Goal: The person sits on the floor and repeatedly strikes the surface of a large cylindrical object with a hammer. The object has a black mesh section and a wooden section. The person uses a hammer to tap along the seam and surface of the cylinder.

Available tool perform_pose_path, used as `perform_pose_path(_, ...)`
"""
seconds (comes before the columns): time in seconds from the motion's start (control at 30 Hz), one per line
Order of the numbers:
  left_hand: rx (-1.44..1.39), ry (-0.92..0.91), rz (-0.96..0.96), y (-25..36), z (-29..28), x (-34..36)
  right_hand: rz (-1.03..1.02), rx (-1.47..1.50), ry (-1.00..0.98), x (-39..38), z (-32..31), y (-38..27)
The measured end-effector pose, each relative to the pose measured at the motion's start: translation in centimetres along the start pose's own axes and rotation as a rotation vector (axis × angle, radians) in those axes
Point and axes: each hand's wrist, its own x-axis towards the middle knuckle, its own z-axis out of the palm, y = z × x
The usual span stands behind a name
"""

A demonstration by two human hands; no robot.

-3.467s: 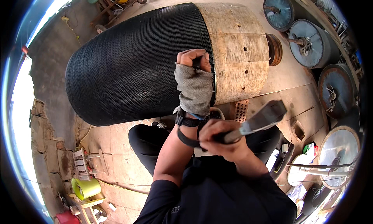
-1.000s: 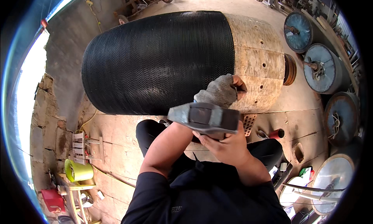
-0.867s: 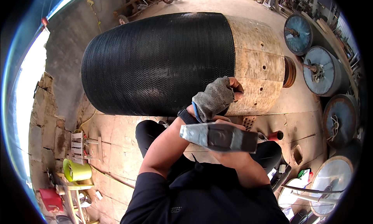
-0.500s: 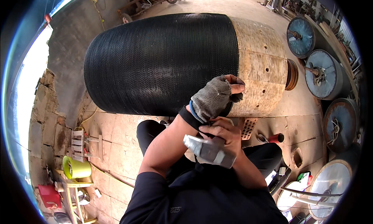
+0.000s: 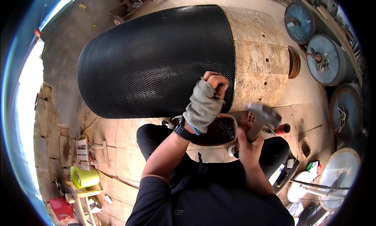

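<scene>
The left hand (image 5: 206,98), in a grey fingerless glove, curls its fingers inward over the near side of the black covering (image 5: 152,65), close to its right edge; whether they grip anything is hidden, and I cannot tell if they touch the covering. The right hand (image 5: 250,147) is closed around the handle of a hammer (image 5: 263,115), whose head is motion-blurred beside the near edge of the pale wooden section (image 5: 258,49), partly masking a perforated brick (image 5: 249,117). The left forearm covers part of a basin (image 5: 236,129) with dark, indistinct contents. The great drum lies crosswise in front of the person, its underside out of sight. Cracked tan floor (image 5: 121,128) meets a grey wall (image 5: 62,61) at left; metal-faced rollers (image 5: 322,60) line the right, bent by the lens, the farthest clutter cut off by the black rim. Small pale lettering on the dark shirt (image 5: 219,190) is too small to read.
</scene>
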Motion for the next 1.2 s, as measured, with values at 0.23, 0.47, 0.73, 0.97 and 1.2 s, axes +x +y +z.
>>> perform_pose_path(0.23,0.465,0.114,0.269,-3.1,-0.1,2.3,-0.31,-0.231,0.05,3.9,-2.8,-1.9)
perform_pose_path(0.47,0.725,0.072,0.35,-8.8,-0.1,3.6,-0.33,-0.564,0.183,6.3,-3.6,3.0)
perform_pose_path(0.73,0.796,0.074,0.353,-9.3,0.2,3.3,-0.351,-0.623,0.156,9.7,-2.9,2.2)
perform_pose_path(0.97,0.79,0.133,0.371,-9.2,0.7,4.2,-0.523,-0.601,0.199,8.0,-3.2,2.6)
perform_pose_path(1.2,0.756,0.127,0.325,-7.2,0.9,4.4,-0.628,-0.551,0.145,6.3,-4.1,2.3)
